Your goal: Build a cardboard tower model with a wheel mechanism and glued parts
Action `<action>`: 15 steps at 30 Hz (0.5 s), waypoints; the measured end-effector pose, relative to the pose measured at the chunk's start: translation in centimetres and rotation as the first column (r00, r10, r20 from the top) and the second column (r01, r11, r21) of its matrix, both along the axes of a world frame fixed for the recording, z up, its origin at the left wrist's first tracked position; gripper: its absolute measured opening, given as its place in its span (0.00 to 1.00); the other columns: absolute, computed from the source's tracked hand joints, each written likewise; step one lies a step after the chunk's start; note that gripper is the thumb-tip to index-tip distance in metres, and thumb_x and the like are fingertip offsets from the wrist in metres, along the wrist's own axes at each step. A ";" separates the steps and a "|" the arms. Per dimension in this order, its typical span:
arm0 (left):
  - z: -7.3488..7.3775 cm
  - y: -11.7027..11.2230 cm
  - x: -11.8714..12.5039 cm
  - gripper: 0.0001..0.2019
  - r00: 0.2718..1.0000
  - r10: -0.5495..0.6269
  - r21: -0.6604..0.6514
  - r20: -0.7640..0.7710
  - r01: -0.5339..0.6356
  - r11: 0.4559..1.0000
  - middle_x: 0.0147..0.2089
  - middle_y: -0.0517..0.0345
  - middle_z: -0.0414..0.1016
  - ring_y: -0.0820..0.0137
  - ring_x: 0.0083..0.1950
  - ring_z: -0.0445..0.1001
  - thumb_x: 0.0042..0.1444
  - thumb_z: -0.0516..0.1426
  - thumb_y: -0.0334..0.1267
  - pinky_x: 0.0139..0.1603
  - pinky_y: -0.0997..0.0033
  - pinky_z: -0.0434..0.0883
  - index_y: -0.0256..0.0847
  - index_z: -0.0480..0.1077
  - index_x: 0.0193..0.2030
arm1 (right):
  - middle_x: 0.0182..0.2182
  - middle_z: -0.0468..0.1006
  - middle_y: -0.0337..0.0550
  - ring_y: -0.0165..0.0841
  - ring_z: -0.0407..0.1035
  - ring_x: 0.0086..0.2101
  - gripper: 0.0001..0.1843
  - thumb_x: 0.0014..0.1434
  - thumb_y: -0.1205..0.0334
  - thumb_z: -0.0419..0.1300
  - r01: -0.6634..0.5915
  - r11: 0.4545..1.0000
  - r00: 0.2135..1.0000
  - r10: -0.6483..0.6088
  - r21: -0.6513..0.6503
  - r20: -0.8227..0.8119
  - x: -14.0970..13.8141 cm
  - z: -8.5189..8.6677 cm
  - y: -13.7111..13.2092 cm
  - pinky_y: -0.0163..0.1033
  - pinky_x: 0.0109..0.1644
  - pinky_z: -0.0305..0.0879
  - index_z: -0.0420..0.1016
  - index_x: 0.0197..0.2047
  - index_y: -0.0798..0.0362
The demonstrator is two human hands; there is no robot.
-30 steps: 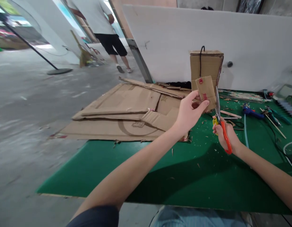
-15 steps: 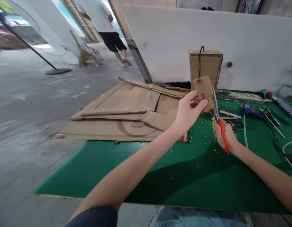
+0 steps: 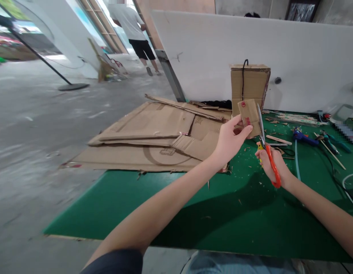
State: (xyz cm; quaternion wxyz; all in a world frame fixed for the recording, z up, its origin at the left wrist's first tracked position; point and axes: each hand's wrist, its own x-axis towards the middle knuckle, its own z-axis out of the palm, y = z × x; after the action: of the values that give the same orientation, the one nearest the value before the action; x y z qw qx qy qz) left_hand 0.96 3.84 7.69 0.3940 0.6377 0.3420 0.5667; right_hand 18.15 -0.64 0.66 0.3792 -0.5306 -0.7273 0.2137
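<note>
Between the thumb and fingers of my left hand (image 3: 233,135) is a small cardboard piece (image 3: 249,116) with red print, held upright above the table. My right hand (image 3: 272,163) grips a pair of scissors (image 3: 272,167) with orange and yellow handles. The scissor blades point up along the right edge of the piece; whether they touch it I cannot tell. Behind the piece stands a tall cardboard box (image 3: 250,82) with a black cord hooked over its top. Left of my hands lie flattened cardboard sheets (image 3: 142,120).
On the green table (image 3: 113,205), cardboard scraps and sticks lie around. A blue glue gun (image 3: 306,136) and pliers (image 3: 332,142) are at the right. A white panel (image 3: 199,57) rises behind. A person (image 3: 136,34) is on the floor beyond, near a broom (image 3: 100,64).
Both hands, with the cardboard piece and scissors, appear slightly lower and farther right as the view shifts a little. The person in the background has taken a step.
</note>
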 end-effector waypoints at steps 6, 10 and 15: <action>0.2 -0.3 0.3 0.07 1.000 -0.019 -0.030 0.025 0.019 0.999 0.38 0.57 0.78 0.75 0.33 0.75 0.57 0.58 0.31 0.35 0.74 0.78 0.38 0.74 0.42 | 0.29 0.77 0.46 0.38 0.73 0.28 0.28 0.69 0.40 0.43 0.077 0.997 0.997 -0.077 -0.028 0.004 -0.2 0.4 0.0 0.42 0.34 0.68 0.71 0.51 0.54; 0.2 0.1 0.3 0.04 1.000 0.002 -0.067 0.027 0.000 0.998 0.34 0.59 0.77 0.75 0.31 0.74 0.56 0.59 0.31 0.33 0.74 0.77 0.37 0.73 0.39 | 0.26 0.76 0.44 0.37 0.71 0.24 0.26 0.68 0.41 0.43 0.107 0.993 0.994 -0.107 -0.055 0.004 -0.6 0.3 0.3 0.41 0.32 0.67 0.71 0.46 0.54; 0.0 0.6 0.3 0.05 0.998 0.031 -0.121 0.047 -0.025 0.992 0.32 0.60 0.75 0.76 0.28 0.73 0.55 0.60 0.31 0.31 0.75 0.76 0.37 0.74 0.39 | 0.22 0.75 0.44 0.37 0.71 0.24 0.26 0.69 0.42 0.41 0.105 0.993 0.993 -0.102 -0.054 0.057 -0.9 0.7 0.6 0.40 0.33 0.66 0.68 0.34 0.51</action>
State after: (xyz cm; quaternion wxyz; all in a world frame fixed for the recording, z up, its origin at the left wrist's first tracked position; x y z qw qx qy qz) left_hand 1.21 4.44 7.70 0.4321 0.5939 0.3749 0.5658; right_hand 17.26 0.00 1.35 0.3545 -0.5840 -0.7024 0.1997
